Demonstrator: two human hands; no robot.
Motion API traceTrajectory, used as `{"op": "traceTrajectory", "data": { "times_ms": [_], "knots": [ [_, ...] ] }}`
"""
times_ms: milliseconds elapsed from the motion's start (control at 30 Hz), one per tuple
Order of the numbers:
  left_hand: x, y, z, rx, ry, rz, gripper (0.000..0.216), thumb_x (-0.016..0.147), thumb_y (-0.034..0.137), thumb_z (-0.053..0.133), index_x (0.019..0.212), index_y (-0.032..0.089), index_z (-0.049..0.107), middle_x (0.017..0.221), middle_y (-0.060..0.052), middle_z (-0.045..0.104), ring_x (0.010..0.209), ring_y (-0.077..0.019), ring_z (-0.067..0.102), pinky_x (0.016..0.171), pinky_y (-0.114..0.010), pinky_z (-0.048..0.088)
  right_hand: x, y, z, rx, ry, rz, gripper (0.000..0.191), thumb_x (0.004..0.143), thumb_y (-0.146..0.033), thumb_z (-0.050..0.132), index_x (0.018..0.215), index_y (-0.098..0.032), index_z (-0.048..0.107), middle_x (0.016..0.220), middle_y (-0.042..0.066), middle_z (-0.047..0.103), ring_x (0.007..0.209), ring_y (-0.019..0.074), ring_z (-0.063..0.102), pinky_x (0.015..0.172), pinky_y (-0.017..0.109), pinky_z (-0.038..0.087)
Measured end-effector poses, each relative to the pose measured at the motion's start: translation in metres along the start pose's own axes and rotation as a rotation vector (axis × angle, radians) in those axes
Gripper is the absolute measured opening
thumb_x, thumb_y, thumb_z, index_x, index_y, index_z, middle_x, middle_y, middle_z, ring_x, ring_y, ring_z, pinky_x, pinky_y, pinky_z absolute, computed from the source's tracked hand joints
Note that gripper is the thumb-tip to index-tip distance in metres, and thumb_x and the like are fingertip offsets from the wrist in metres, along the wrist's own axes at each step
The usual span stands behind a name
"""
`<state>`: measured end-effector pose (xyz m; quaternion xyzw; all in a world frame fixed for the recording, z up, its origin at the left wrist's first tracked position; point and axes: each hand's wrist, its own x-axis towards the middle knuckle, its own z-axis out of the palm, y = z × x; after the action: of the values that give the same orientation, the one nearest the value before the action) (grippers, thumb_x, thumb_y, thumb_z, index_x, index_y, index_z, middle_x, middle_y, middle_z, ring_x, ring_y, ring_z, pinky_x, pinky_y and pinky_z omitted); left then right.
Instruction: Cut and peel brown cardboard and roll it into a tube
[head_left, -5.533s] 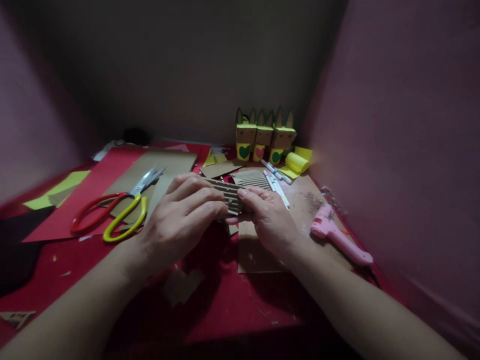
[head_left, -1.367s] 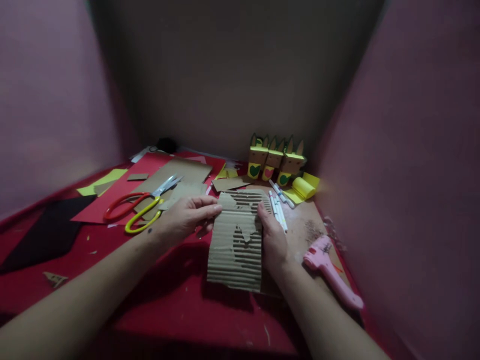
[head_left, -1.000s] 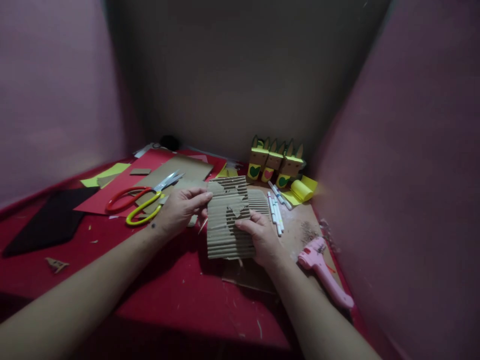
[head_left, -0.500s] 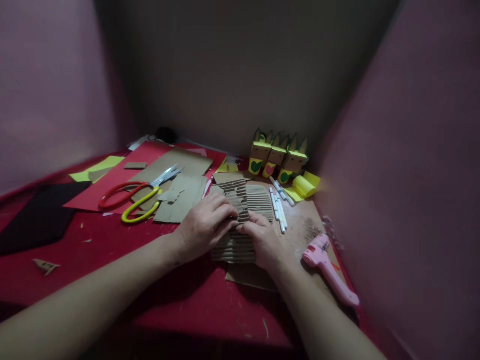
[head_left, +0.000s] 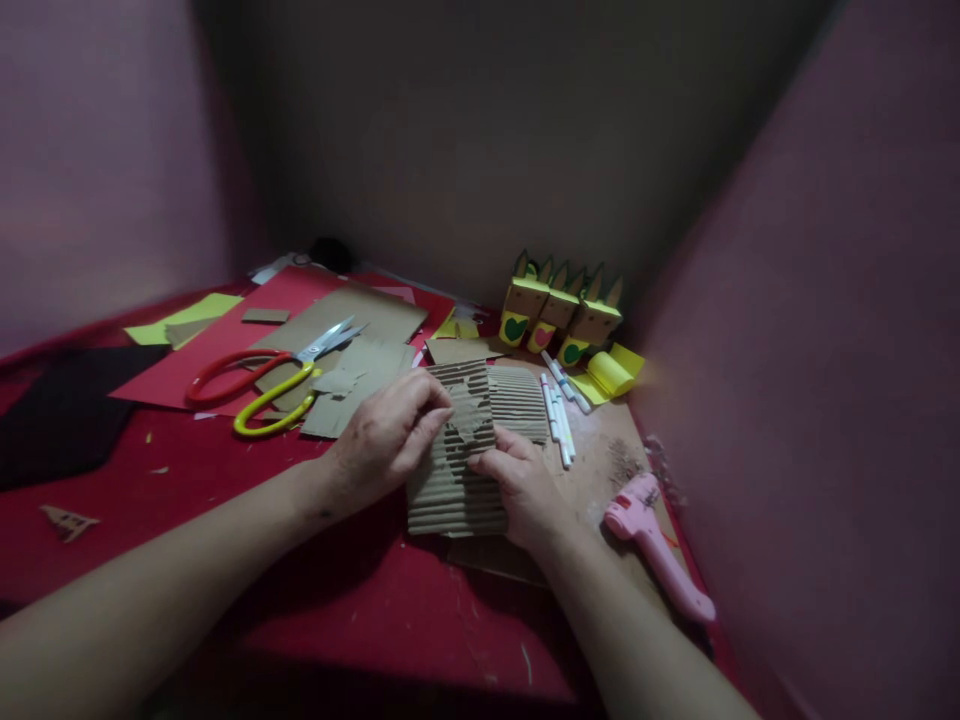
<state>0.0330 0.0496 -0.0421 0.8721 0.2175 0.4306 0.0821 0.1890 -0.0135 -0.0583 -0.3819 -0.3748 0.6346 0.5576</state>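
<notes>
First inspector: Which step is in hand?

Second inspector: In my judgement, stripping the paper skin (head_left: 468, 424) from a piece of cardboard (head_left: 454, 512). Bare ridges show along its far part and around a ragged patch.

First inspector: Where is the piece?

Second inspector: Mid-scene, between the hands, over the red cloth (head_left: 352, 612). Another ridged piece (head_left: 519, 402) lies just beyond it, to the right.

First inspector: State of the right hand?

Second inspector: The right hand (head_left: 526, 488) grips the right edge, thumb on top; the fingers beneath are partly hidden.

First inspector: And the left?

Second inspector: The left hand (head_left: 391, 432) is curled, thumb and forefinger drawn together at the ragged patch. Whether they pinch paper, I cannot tell.

First inspector: What does the next move call for?

Second inspector: A sure pinch on a loose paper edge and a slow pull, I judge, with the piece kept steady. A hard tug could crush the ridges.

First inspector: Tools?

Second inspector: Scissors (head_left: 309, 358) left, glue gun (head_left: 657, 538) right; neither is touched.
</notes>
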Motion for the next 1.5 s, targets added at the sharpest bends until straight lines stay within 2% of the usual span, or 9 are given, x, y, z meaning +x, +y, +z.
{"op": "traceTrajectory", "data": {
  "times_ms": [200, 433, 667, 933, 1000, 1133, 1300, 1367, 1500],
  "knots": [
    [-0.005, 0.001, 0.003, -0.017, -0.112, 0.14, 0.006, 0.091, 0.017, 0.053, 0.093, 0.014, 0.057, 0.085, -0.006, 0.059, 0.081, -0.0171, 0.056, 0.072, -0.028, 0.046, -0.001, -0.003, 0.004, -0.006, -0.02, -0.037, 0.018, 0.057, -0.014, 0.058, 0.073, -0.021, 0.063, 0.064, -0.004, 0.061, 0.061, 0.0133, 0.051, 0.059, 0.023, 0.037],
    [-0.007, 0.005, 0.012, 0.12, -0.122, 0.152, 0.016, 0.09, 0.007, 0.043, 0.078, 0.015, 0.05, 0.073, -0.005, 0.052, 0.068, -0.0171, 0.047, 0.06, -0.029, 0.041, -0.002, -0.003, 0.004, -0.084, -0.055, -0.043, 0.021, 0.058, -0.013, 0.054, 0.076, -0.021, 0.063, 0.063, -0.005, 0.059, 0.061, 0.0132, 0.049, 0.06, 0.023, 0.038],
    [-0.003, 0.004, 0.005, -0.01, -0.126, 0.035, 0.014, 0.093, 0.012, 0.041, 0.084, 0.017, 0.05, 0.08, -0.004, 0.054, 0.074, -0.0161, 0.051, 0.066, -0.028, 0.043, -0.002, -0.006, 0.005, -0.075, -0.022, -0.062, 0.016, 0.057, -0.015, 0.055, 0.071, -0.02, 0.061, 0.062, -0.005, 0.059, 0.061, 0.0132, 0.048, 0.061, 0.024, 0.039],
    [-0.006, 0.006, 0.013, 0.102, -0.151, 0.105, 0.016, 0.09, 0.012, 0.041, 0.077, 0.018, 0.047, 0.073, -0.004, 0.053, 0.067, -0.0171, 0.048, 0.06, -0.029, 0.042, -0.004, -0.003, 0.003, -0.125, -0.083, -0.065, 0.022, 0.061, -0.015, 0.055, 0.08, -0.022, 0.062, 0.072, -0.004, 0.063, 0.069, 0.0151, 0.054, 0.066, 0.025, 0.042],
    [-0.006, 0.005, 0.011, 0.085, -0.129, 0.068, 0.016, 0.091, 0.014, 0.04, 0.077, 0.019, 0.047, 0.073, -0.004, 0.053, 0.066, -0.0165, 0.049, 0.059, -0.029, 0.042, -0.004, -0.002, 0.004, -0.112, -0.077, -0.059, 0.023, 0.061, -0.015, 0.054, 0.081, -0.022, 0.063, 0.073, -0.004, 0.064, 0.07, 0.0158, 0.056, 0.065, 0.026, 0.043],
    [-0.003, 0.001, -0.003, -0.007, -0.081, -0.121, 0.016, 0.092, 0.021, 0.042, 0.078, 0.019, 0.048, 0.072, -0.001, 0.054, 0.064, -0.0142, 0.051, 0.059, -0.027, 0.043, -0.003, -0.003, 0.005, -0.087, -0.052, -0.047, 0.024, 0.059, -0.015, 0.053, 0.079, -0.022, 0.063, 0.072, -0.003, 0.066, 0.071, 0.0174, 0.058, 0.061, 0.026, 0.043],
    [0.002, -0.006, -0.023, -0.075, 0.055, -0.273, 0.014, 0.093, 0.024, 0.046, 0.08, 0.02, 0.051, 0.072, 0.002, 0.054, 0.065, -0.0132, 0.051, 0.06, -0.027, 0.043, -0.001, -0.002, 0.0, -0.036, -0.015, -0.029, 0.025, 0.057, -0.015, 0.055, 0.079, -0.021, 0.064, 0.072, -0.002, 0.068, 0.068, 0.0168, 0.058, 0.059, 0.025, 0.043],
    [0.001, -0.006, -0.024, -0.097, 0.04, -0.226, 0.013, 0.093, 0.023, 0.048, 0.082, 0.019, 0.054, 0.076, 0.001, 0.056, 0.069, -0.0137, 0.054, 0.065, -0.027, 0.045, -0.001, -0.001, -0.001, -0.02, -0.024, -0.028, 0.025, 0.058, -0.014, 0.055, 0.081, -0.021, 0.065, 0.072, -0.003, 0.068, 0.066, 0.0159, 0.058, 0.058, 0.025, 0.043],
    [-0.002, -0.002, -0.011, -0.041, -0.11, -0.007, 0.009, 0.092, 0.022, 0.05, 0.089, 0.016, 0.057, 0.088, -0.005, 0.059, 0.082, -0.0164, 0.057, 0.074, -0.029, 0.047, -0.002, 0.0, 0.0, -0.013, -0.048, -0.041, 0.027, 0.06, -0.012, 0.056, 0.083, -0.02, 0.066, 0.069, -0.004, 0.066, 0.063, 0.0136, 0.055, 0.06, 0.023, 0.042]
  ]
}}
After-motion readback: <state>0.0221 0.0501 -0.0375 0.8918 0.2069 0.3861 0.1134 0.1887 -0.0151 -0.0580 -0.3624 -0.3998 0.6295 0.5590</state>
